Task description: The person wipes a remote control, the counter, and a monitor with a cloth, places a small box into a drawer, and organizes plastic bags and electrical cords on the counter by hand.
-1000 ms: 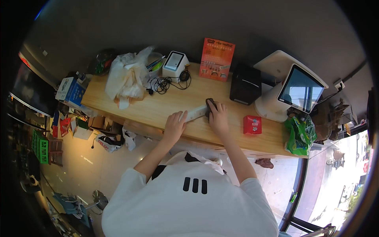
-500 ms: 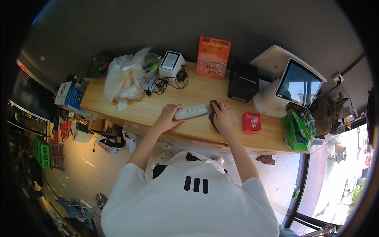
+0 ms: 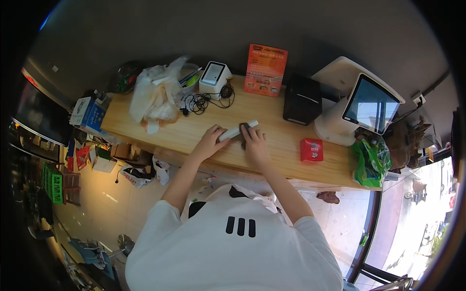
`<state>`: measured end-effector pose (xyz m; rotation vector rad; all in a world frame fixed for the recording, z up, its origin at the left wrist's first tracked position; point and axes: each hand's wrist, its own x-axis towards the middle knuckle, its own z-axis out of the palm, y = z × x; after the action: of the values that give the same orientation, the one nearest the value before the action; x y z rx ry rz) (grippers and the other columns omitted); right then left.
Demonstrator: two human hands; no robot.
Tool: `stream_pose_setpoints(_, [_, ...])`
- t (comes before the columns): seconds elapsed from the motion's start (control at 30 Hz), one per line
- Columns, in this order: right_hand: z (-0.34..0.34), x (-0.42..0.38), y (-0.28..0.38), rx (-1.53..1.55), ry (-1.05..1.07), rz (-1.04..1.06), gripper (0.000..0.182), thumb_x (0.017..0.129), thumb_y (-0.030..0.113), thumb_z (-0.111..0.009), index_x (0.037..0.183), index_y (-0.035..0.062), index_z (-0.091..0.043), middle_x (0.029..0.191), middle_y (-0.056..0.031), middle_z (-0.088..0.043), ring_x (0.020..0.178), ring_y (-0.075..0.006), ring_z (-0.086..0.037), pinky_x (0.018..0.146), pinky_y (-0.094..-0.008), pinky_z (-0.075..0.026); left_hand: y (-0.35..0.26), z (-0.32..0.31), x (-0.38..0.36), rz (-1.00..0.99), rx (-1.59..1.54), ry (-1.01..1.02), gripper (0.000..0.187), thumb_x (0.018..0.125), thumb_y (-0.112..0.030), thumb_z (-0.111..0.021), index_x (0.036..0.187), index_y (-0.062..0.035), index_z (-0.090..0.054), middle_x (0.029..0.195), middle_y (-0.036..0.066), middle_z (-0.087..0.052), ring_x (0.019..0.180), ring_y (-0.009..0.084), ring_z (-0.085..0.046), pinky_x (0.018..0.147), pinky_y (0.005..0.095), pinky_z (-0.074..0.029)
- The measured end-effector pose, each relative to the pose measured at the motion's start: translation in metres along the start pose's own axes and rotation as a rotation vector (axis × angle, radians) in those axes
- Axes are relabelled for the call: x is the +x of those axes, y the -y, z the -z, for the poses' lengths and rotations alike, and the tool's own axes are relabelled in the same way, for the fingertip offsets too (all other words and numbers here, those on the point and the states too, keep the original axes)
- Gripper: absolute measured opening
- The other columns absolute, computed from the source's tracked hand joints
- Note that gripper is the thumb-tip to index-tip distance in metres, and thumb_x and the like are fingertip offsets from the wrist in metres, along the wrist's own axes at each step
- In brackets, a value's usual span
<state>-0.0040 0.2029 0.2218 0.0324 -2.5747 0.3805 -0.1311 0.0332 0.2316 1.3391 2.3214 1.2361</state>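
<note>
Gripping one end of the white bar [image 3: 230,134] over the bench [image 3: 284,145], the closed left hand [image 3: 209,141] apparently steadies it, leaving the rest accessible to the dark cloth [image 3: 244,129] held against it by the curled right hand [image 3: 256,146].

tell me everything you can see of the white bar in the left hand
The white bar is long, narrow and smooth-looking, perhaps plastic. It slants over the wooden counter, its far end pointing up and right in the picture. The left hand grips its near end; the right hand holds a dark cloth across it, the far tip sticking out beyond. No lettering is readable.
</note>
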Motion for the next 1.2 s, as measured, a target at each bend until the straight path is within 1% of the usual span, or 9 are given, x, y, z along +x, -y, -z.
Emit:
stream_pose_setpoints(0.1, [0.010,0.007,-0.028,-0.066,-0.025,-0.225,0.060,0.075,0.003,-0.058,0.134,0.0065,-0.050,0.116,-0.0130,-0.054,0.097,-0.0304,-0.049,0.086,-0.0417,-0.040,-0.003,-0.001,0.001,0.047,-0.062,0.006,0.032,0.086,-0.022,-0.066,0.108,0.0007,-0.062,0.095,0.014,-0.054,0.088,0.0314,-0.055,0.078,0.0377,-0.044])
stream_pose_setpoints(0.33, [-0.003,0.003,0.004,-0.033,-0.012,-0.003,0.055,0.079,0.010,-0.059,0.133,0.0039,-0.050,0.110,-0.0120,-0.054,0.098,-0.0295,-0.050,0.084,-0.0423,-0.041,0.007,-0.004,0.002,-0.041,0.054,-0.039,0.032,0.087,-0.024,-0.065,0.106,0.0015,-0.061,0.095,0.014,-0.054,0.086,0.0313,-0.055,0.077,0.0373,-0.045])
stream_pose_setpoints(0.43, [0.011,0.009,-0.040,-0.129,0.041,-0.224,0.053,0.078,0.006,-0.059,0.131,0.0065,-0.053,0.112,-0.0126,-0.054,0.102,-0.0312,-0.050,0.085,-0.0433,-0.041,0.006,0.000,0.005,0.039,-0.008,0.047,0.033,0.088,-0.025,-0.064,0.108,0.0006,-0.061,0.098,0.014,-0.055,0.091,0.0316,-0.054,0.080,0.0382,-0.044])
stream_pose_setpoints(0.5, [0.019,0.003,-0.062,-0.174,0.058,-0.349,0.052,0.077,0.004,-0.058,0.129,0.0077,-0.055,0.112,-0.0135,-0.054,0.104,-0.0325,-0.050,0.087,-0.0441,-0.040,0.011,0.004,0.006,-0.143,0.179,0.033,0.035,0.088,-0.027,-0.064,0.111,-0.0013,-0.060,0.105,0.013,-0.055,0.098,0.0309,-0.052,0.086,0.0396,-0.043])
stream_pose_setpoints(0.8, [0.037,0.000,-0.057,-0.068,0.264,-0.103,0.036,0.078,0.009,-0.058,0.113,0.0143,-0.066,0.108,-0.0098,-0.056,0.103,-0.0308,-0.051,0.088,-0.0427,-0.042,0.022,0.026,0.022,-0.377,0.521,0.323,0.043,0.088,-0.025,-0.062,0.127,-0.0120,-0.051,0.126,0.011,-0.050,0.118,0.0277,-0.047,0.098,0.0413,-0.038])
stream_pose_setpoints(0.97, [0.038,-0.007,-0.030,0.164,0.423,0.024,0.034,0.076,0.007,-0.058,0.108,0.0111,-0.068,0.105,-0.0084,-0.056,0.100,-0.0290,-0.051,0.088,-0.0418,-0.041,0.030,0.012,0.044,-0.489,0.745,-0.004,0.038,0.088,-0.015,-0.062,0.124,-0.0094,-0.053,0.122,0.013,-0.052,0.113,0.0330,-0.050,0.095,0.0429,-0.041])
stream_pose_setpoints(1.03, [0.034,-0.011,-0.021,0.173,0.413,0.022,0.034,0.075,0.007,-0.058,0.108,0.0110,-0.068,0.105,-0.0086,-0.056,0.100,-0.0288,-0.051,0.087,-0.0419,-0.041,0.021,0.001,0.045,-0.150,0.623,-0.185,0.042,0.085,-0.020,-0.064,0.123,-0.0053,-0.052,0.120,0.014,-0.051,0.110,0.0303,-0.051,0.094,0.0428,-0.039])
stream_pose_setpoints(1.13, [0.031,-0.015,-0.022,0.175,0.343,-0.044,0.035,0.074,0.006,-0.058,0.108,0.0107,-0.068,0.105,-0.0092,-0.056,0.100,-0.0287,-0.050,0.086,-0.0422,-0.041,-0.009,-0.015,0.021,0.269,0.381,-0.073,0.047,0.080,-0.026,-0.069,0.117,-0.0017,-0.054,0.114,0.014,-0.052,0.105,0.0305,-0.051,0.090,0.0435,-0.040])
stream_pose_setpoints(1.2, [0.030,-0.017,-0.025,0.166,0.292,-0.103,0.036,0.074,0.005,-0.058,0.108,0.0106,-0.067,0.104,-0.0096,-0.056,0.100,-0.0289,-0.050,0.085,-0.0424,-0.041,-0.025,-0.026,0.003,0.215,0.440,-0.063,0.051,0.077,-0.027,-0.073,0.117,-0.0016,-0.054,0.112,0.014,-0.052,0.106,0.0306,-0.051,0.090,0.0450,-0.039])
